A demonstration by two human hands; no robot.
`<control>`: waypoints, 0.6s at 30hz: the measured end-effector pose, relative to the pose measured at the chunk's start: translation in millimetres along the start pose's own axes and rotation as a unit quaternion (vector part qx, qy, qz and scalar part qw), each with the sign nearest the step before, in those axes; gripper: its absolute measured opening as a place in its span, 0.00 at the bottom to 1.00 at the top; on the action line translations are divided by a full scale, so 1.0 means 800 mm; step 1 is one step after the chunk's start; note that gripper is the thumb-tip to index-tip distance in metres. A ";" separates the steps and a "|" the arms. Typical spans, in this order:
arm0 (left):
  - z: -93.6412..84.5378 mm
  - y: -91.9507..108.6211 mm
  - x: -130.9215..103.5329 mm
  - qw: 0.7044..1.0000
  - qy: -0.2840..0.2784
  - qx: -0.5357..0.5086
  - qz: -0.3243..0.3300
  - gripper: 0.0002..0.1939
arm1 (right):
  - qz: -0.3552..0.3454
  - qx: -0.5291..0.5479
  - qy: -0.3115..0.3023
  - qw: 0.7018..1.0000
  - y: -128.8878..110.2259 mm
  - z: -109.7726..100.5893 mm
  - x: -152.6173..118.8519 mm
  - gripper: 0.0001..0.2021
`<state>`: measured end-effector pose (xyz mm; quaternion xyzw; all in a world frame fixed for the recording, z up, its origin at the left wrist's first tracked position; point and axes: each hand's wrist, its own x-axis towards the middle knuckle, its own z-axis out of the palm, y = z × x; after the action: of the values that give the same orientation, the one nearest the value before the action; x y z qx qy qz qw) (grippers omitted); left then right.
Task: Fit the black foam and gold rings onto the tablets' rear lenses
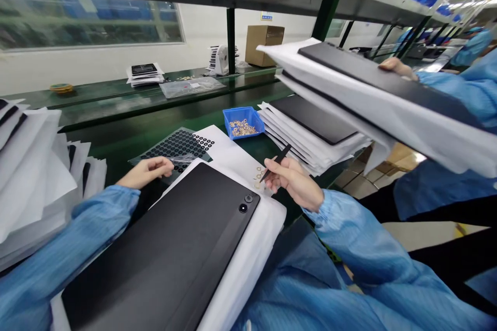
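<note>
we hold slim black tweezers (283,153) aslant, tip down beside small pale-gold rings (259,171) on white paper (227,151). before us a flat black tablet (163,243) lies back up on white wrapping (248,256), two round camera lenses (243,208) near its far right corner. beyond it lies a clear sheet of black rings (171,146).

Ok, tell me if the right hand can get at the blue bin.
Likely yes: the right hand, holding tweezers, seems to have mainly the flat white sheet between it and the blue bin; the tablet stack stands alongside.
</note>
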<state>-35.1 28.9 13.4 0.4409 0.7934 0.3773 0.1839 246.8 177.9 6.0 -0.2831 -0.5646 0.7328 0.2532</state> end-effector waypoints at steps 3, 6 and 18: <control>-0.027 0.043 -0.025 0.997 -0.060 0.038 0.009 0.32 | -0.009 0.016 -0.034 0.999 0.005 0.012 -0.016 0.24; -0.025 0.082 -0.075 0.976 -0.086 0.164 0.117 0.29 | -0.017 0.020 -0.024 0.999 0.013 0.022 -0.019 0.24; 0.082 0.115 -0.128 0.841 -0.120 0.338 0.404 0.22 | -0.058 0.040 -0.005 0.997 0.036 0.027 -0.018 0.20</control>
<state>112.8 1.6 36.7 0.7993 0.5947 0.0700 -0.0515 240.8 146.5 -15.4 -0.2361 -0.5512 0.7403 0.3039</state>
